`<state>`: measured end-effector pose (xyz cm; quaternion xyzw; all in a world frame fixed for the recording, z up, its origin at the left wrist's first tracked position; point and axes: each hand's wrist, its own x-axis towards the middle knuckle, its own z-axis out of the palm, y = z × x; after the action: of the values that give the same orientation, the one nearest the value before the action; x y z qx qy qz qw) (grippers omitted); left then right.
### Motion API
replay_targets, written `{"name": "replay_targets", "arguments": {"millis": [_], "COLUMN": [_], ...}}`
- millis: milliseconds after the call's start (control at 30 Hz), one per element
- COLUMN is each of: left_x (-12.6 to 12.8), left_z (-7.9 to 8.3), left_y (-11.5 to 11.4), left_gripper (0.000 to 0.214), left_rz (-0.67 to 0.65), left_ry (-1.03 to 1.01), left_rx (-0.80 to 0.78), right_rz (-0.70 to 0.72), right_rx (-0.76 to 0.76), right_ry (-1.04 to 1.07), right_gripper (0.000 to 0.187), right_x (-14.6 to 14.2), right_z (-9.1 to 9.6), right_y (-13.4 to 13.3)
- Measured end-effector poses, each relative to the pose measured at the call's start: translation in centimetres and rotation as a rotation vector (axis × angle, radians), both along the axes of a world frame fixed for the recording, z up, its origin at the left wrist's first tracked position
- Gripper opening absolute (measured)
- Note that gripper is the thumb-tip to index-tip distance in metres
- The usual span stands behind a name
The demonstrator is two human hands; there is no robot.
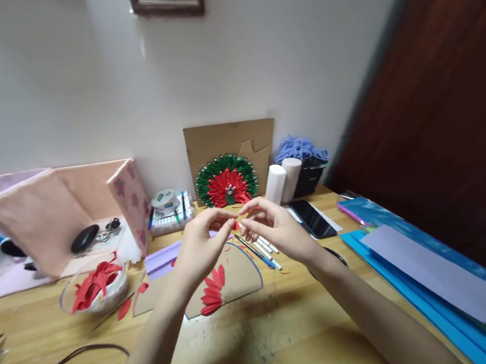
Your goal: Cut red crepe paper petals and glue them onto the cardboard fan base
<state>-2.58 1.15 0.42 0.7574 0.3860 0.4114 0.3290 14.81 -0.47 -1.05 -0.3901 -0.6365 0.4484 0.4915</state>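
Observation:
My left hand and my right hand meet above the table, fingertips almost touching. Between their thumbs and forefingers is a small piece of red paper, pinched from both sides and mostly hidden. Below lies a brown cardboard piece with a curved, blue-lined edge. Several red paper petals form a fan on it. Near my right hand lie a pen and several white marker pens. Behind my hands, a green and red paper peacock stands against a cardboard sheet.
A clear bowl of red paper scraps stands left, beside a loose red petal. A marker box sits behind. White rolls and a phone are right, with coloured sheets along that edge. A black cable crosses front left.

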Motion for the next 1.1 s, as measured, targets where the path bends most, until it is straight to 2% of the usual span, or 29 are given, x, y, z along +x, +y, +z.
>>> {"name": "replay_targets", "arguments": {"millis": [133,300,667,967,1100], "left_x": [-2.2,-2.9,-2.6,-2.7,-2.7], "left_z": [1.9,2.3,2.0,1.9,2.1], "left_y": [0.1,0.5,1.6,1.5,1.1], "left_gripper": [0.015,0.013,0.012,0.01,0.011], "left_rz": [0.04,0.042,0.038,-0.038,-0.013], "left_ry": [-0.09,-0.196,-0.172,-0.295,-0.35], "left_rx": [0.045,0.017,-0.017,-0.112,-0.162], "right_rz": [0.037,0.115,0.088,0.0,-0.034], "right_rx": [0.11,0.105,0.075,0.192,0.236], "right_ry": [-0.049,0.117,0.028,-0.019,-0.072], "right_gripper": [0.023,0.021,0.012,0.007,0.007], "right_x": [-2.7,-4.8,-3.3,-2.9,-2.5], "right_z": [1.7,1.8,1.6,2.0,2.4], "right_y": [1.5,2.9,3.9,2.8,2.4]}}
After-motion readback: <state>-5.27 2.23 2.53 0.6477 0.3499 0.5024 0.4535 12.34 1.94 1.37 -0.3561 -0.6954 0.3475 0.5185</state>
